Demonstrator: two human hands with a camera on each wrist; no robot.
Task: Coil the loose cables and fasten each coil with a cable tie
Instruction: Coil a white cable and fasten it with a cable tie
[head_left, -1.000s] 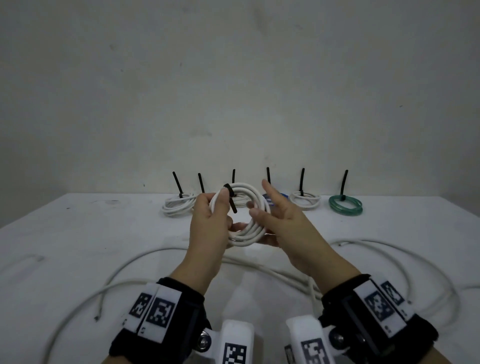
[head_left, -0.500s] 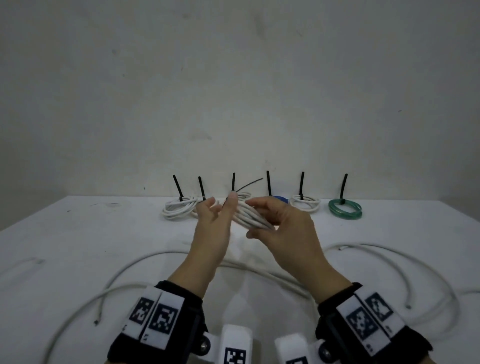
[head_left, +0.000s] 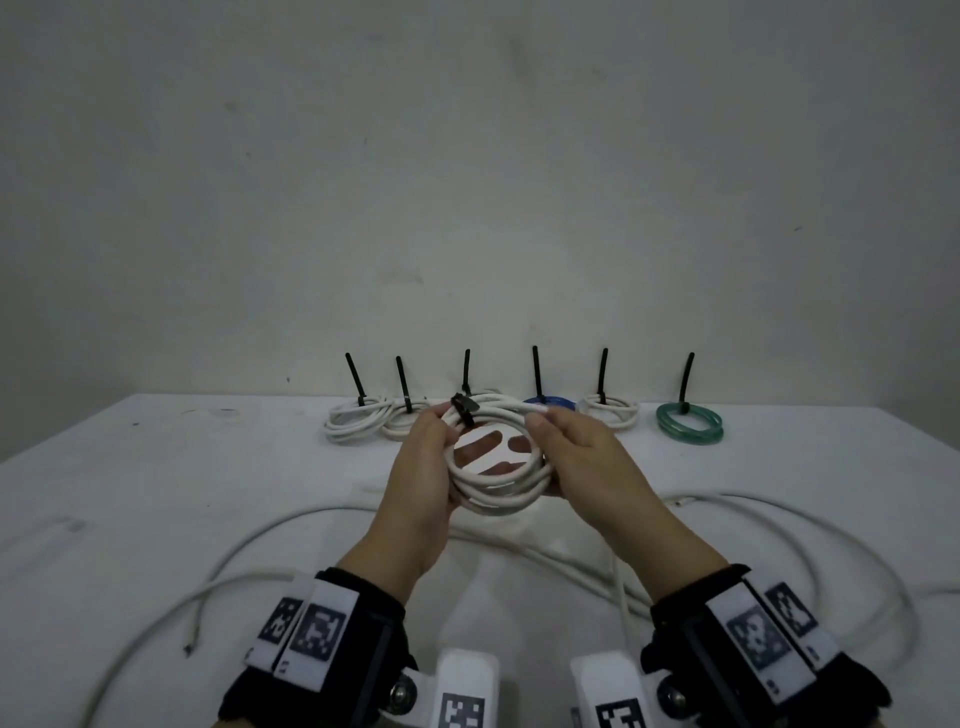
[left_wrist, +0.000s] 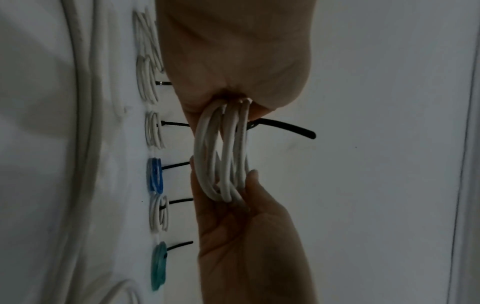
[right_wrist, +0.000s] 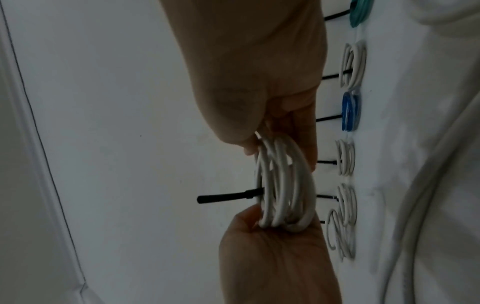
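A white cable coil (head_left: 498, 480) hangs above the middle of the table, held between both hands. A black cable tie (head_left: 464, 408) is wrapped round its far left part. The tie's tail (left_wrist: 285, 128) sticks out away from me, also seen as the tail (right_wrist: 226, 197) in the right wrist view. My left hand (head_left: 457, 431) grips the coil's left side, thumb on top by the tie and fingers underneath. My right hand (head_left: 535, 431) grips the right side, thumb on the far rim. The coil (left_wrist: 223, 156) shows several turns edge-on, as does the coil (right_wrist: 285, 185).
Tied coils stand in a row at the table's back edge: white coils (head_left: 358, 421), a blue one (head_left: 550, 401), another white one (head_left: 610, 415) and a green one (head_left: 688, 423). Loose white cables (head_left: 291, 525) trail over the near table, and more loops (head_left: 779, 519) lie at right.
The coil faced me upright, was then turned edge-on with the tie tail up, and now lies tilted open toward me. The right hand has taken hold of its right side.
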